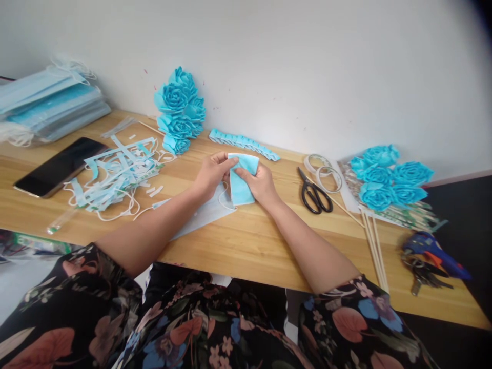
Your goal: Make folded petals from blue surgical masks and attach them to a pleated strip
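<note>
Both hands meet at the middle of the wooden table (246,246). My left hand (212,173) pinches the top left corner of a light blue piece of mask fabric (242,179). My right hand (259,183) grips the same piece from the right, thumb pressed on its face. The piece is folded and held a little above the table. Under the hands lies a pale mask (203,215) with a white ear loop.
Black scissors (314,195) and tape rolls (325,171) lie to the right, then blue fabric roses (388,179) on wooden sticks (374,248), a glue gun (434,251) and keys. Left: cut strips (115,174), a phone (61,165), stacked masks (49,105). More roses (180,110) stand by the wall.
</note>
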The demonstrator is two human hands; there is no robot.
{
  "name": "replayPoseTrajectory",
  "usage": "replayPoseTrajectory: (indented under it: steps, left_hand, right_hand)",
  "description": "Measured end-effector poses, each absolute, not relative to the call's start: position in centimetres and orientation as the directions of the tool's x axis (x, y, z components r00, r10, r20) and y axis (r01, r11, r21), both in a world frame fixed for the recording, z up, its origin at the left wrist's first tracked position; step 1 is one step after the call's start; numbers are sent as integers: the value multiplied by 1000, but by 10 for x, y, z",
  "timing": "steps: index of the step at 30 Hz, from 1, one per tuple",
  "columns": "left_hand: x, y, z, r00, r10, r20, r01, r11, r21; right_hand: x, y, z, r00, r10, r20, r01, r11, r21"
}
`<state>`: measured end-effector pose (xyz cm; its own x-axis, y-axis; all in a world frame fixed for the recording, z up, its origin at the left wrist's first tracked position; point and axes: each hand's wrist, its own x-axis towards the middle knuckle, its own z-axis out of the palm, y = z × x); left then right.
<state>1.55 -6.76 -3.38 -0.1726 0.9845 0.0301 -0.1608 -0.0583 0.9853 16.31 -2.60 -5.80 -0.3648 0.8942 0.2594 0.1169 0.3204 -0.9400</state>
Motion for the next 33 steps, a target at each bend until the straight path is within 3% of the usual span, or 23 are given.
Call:
replayPoseTrajectory:
  steps: [8,16,22,33]
  left_hand:
    - [23,-70,-34,-37,991,131,-39,-133,990]
    - [22,-67,-45,35,988,152,129,-155,979]
    - [23,-70,-42,87,982,165,248,-182,952]
    - [28,-77,-33,269,942,202,223,-264,938]
  right_hand:
    - [165,-26,-55,-200,934,298,204,337,-919]
    - [166,-23,-57,-90,908,409,137,418,-898]
    - [167,-22,-57,-82,907,413,180,421,-889]
    - [169,-25,-57,-196,916,349,179,383,-906]
